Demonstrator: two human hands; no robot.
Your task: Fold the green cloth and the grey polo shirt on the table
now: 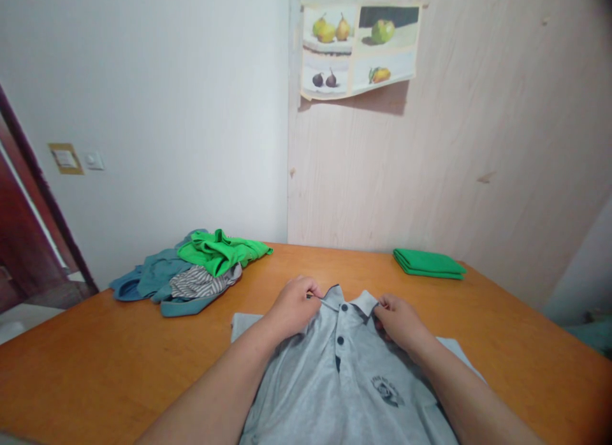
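Observation:
A grey polo shirt (pixel 344 381) lies face up on the orange wooden table (pixel 95 362), collar pointing away from me, with dark buttons and a small dark emblem on the chest. My left hand (pixel 294 305) is closed, pinching the left side of the collar. On the collar's right side, my right hand (pixel 399 320) is closed on the fabric in the same way. Both forearms rest over the shirt's shoulders.
A heap of unfolded clothes (pixel 191 273), blue, striped and bright green, sits at the back left of the table. A folded green garment (pixel 428 264) lies at the back right. Walls stand close behind the table; a fruit poster (pixel 358 50) hangs above.

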